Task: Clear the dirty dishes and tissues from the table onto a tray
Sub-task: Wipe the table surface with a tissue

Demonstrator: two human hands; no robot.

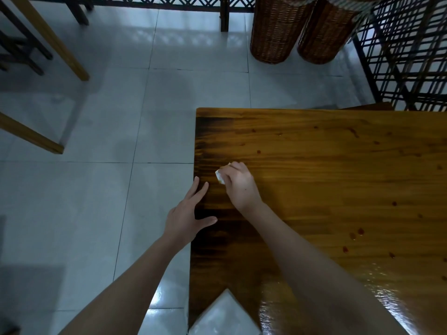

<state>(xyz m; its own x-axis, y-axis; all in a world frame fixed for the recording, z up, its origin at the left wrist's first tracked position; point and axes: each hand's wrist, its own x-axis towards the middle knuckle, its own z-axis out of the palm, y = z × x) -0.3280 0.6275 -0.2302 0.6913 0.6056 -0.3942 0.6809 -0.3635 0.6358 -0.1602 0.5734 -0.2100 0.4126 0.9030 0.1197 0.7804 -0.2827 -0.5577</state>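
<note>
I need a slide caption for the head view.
Right hand pinches a tissue on the wooden table; left hand open nearby.

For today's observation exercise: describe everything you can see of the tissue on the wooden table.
The tissue is a small white crumpled wad, soft paper by its look, with a brownish stain at its lower edge. It sits on the wooden table near its left edge, mostly hidden under the right hand, which grips it.
</note>
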